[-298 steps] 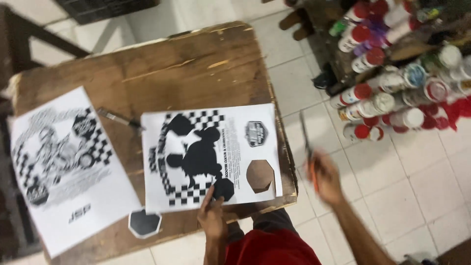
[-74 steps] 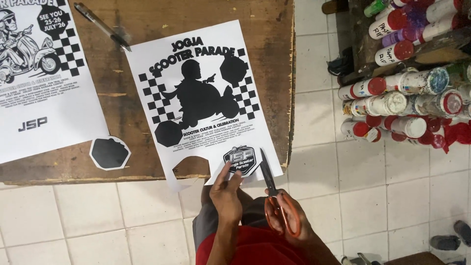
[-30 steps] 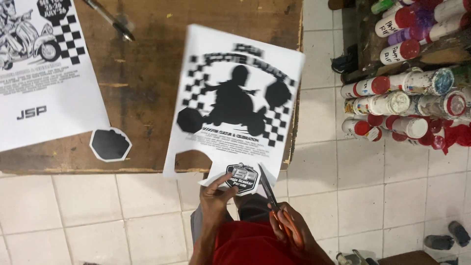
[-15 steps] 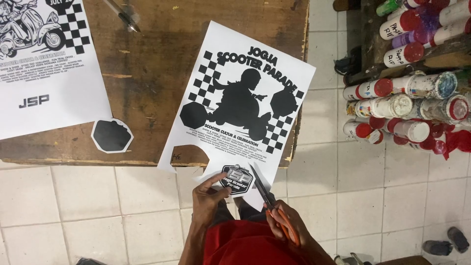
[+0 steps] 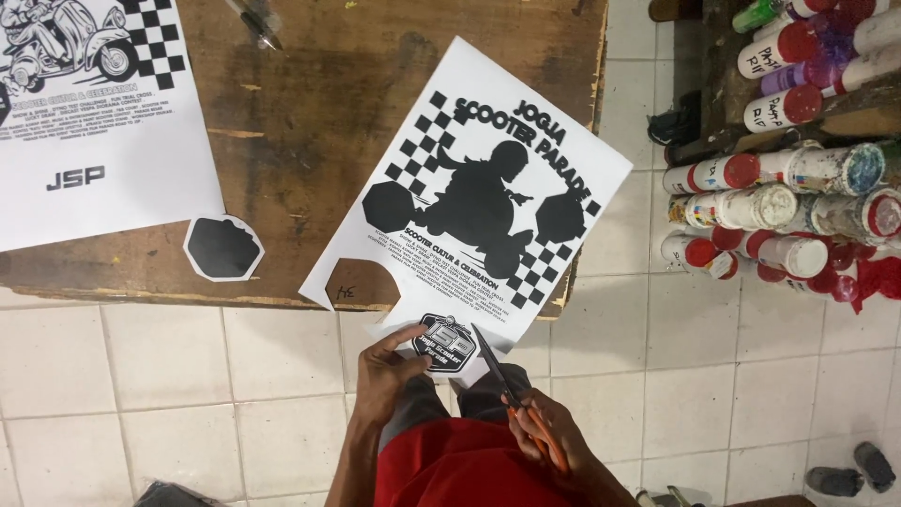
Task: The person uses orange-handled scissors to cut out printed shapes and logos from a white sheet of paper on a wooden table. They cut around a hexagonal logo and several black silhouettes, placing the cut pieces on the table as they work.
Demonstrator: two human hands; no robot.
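Between both hands, poster (image 5: pixel 479 197), scissors (image 5: pixel 511 394) cutting

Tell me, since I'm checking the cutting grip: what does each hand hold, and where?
The left hand pinches the printed sheet at its bottom edge, by the badge. The right hand holds orange-handled scissors by the handles.

Worn wooden table (image 5: pixel 375 84) bears two posters (image 5: pixel 488 197), a cutout (image 5: pixel 223 247).

Worn wooden bench (image 5: pixel 310 141); white tiled floor (image 5: pixel 141 376); dark shelf (image 5: pixel 741 103) of spray cans (image 5: pixel 751 207) at right.
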